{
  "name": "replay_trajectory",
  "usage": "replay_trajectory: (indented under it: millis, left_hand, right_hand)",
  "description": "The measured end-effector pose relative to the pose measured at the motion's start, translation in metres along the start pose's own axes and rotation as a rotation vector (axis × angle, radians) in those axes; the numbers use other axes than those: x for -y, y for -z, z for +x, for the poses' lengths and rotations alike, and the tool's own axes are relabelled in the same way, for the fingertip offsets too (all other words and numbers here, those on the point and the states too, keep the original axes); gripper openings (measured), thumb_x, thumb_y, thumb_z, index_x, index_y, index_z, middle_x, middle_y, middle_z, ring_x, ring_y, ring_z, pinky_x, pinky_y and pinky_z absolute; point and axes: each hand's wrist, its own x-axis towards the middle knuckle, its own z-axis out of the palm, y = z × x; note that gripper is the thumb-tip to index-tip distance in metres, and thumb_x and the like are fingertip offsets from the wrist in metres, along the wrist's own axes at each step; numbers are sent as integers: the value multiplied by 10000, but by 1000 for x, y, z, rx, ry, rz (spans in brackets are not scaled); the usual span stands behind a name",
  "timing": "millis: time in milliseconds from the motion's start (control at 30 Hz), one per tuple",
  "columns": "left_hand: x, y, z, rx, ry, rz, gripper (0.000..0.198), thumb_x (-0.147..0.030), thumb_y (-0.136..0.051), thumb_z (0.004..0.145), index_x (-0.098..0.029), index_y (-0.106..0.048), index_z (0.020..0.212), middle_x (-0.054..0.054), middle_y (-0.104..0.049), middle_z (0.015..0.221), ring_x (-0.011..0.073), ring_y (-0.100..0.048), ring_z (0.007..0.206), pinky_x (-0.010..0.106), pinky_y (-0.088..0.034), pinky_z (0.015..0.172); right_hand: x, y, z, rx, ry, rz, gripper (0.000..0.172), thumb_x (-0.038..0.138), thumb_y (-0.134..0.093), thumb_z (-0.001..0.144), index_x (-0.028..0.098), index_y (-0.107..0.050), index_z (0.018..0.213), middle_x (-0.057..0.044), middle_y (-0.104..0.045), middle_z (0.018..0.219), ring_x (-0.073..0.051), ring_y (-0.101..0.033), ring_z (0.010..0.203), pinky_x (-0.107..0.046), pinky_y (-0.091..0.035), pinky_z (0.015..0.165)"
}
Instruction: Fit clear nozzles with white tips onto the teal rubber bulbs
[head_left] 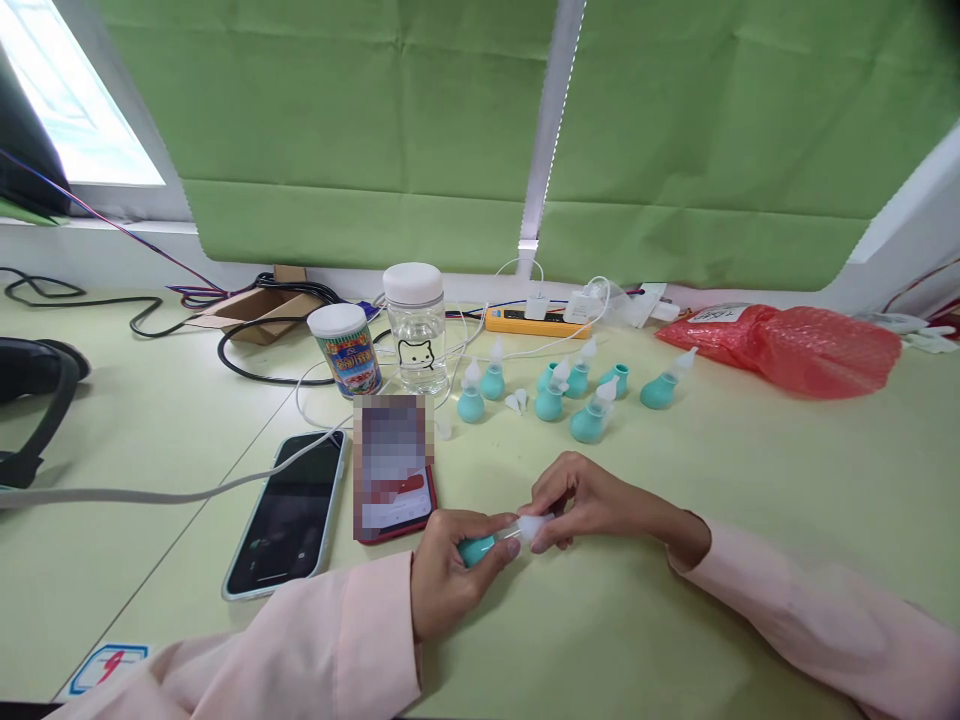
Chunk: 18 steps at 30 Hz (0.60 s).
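Just above the table's front part, my left hand [457,570] is wrapped round a nasal aspirator with a teal bulb [477,549] and a clear section. The fingers of my right hand [581,505] pinch its translucent white tip [532,528], which meets the clear section. Beyond my hands stand several more teal aspirators; one with a tip [589,424] leans to the right, and another [660,391] lies at the far right of the group. A teal bulb [615,378] there has no tip on it. Small white tips [517,402] lie loose among them.
Left of my hands are a phone with a red case [429,505] and a larger phone [289,520]. Behind them stand a snack tub [345,350] and a clear jar [416,340]. A white cable crosses the table. At the back are a power strip [517,321] and red plastic packaging [795,345].
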Motion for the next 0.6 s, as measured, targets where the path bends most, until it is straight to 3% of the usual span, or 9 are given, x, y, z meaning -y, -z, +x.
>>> replay_trajectory:
  millis: [167, 300, 400, 467, 533, 600]
  left_hand:
    - [-7, 4, 3, 51, -24, -64, 279, -287, -528, 781, -98, -688, 908, 68, -672, 649, 164, -550, 574, 237, -404, 524]
    - [-10, 7, -2, 82, 30, -134, 299, -321, -492, 796, -107, -680, 887, 68, -666, 685, 177, -563, 607, 252, -418, 562]
    - [-7, 6, -8, -158, 62, -201, 331, -361, -474, 795, -161, -617, 1017, 86, -638, 972, 243, -540, 892, 313, -408, 763]
    - [-4, 5, -9, -150, 50, -310, 372, -378, -412, 821, -177, -554, 1100, 88, -610, 1026, 243, -523, 917, 342, -391, 800]
    - [-3, 5, -6, -103, 40, -387, 377, -359, -378, 836, -158, -504, 1129, 102, -593, 1015, 222, -523, 855, 339, -403, 759]
    - [-4, 4, -3, -106, 69, -462, 346, -317, -353, 847, -159, -444, 1141, 99, -584, 963, 200, -506, 832, 319, -416, 708]
  right_hand:
    - [-3, -5, 0, -43, -33, 83, 305, 361, -698, 588, 132, -700, 790, -9, -588, 531, -87, -515, 471, -193, -400, 437]
    - [12, -8, 0, -158, 71, 65, 223, 305, -687, 611, 145, -698, 766, -17, -626, 569, -99, -540, 476, -212, -437, 450]
    - [39, 0, 1, -218, 156, -57, 137, 274, -662, 645, 169, -690, 728, -8, -618, 567, -99, -538, 488, -213, -436, 456]
    - [59, 12, 2, -351, 203, -198, 111, 286, -658, 647, 177, -671, 661, 1, -594, 546, -92, -514, 484, -204, -412, 438]
    - [74, 27, 5, -546, 210, -330, 163, 325, -645, 652, 170, -639, 603, 7, -545, 493, -79, -462, 446, -201, -369, 402]
    - [80, 39, 10, -648, 170, -454, 211, 349, -621, 666, 163, -604, 568, 8, -513, 475, -74, -425, 428, -207, -335, 389]
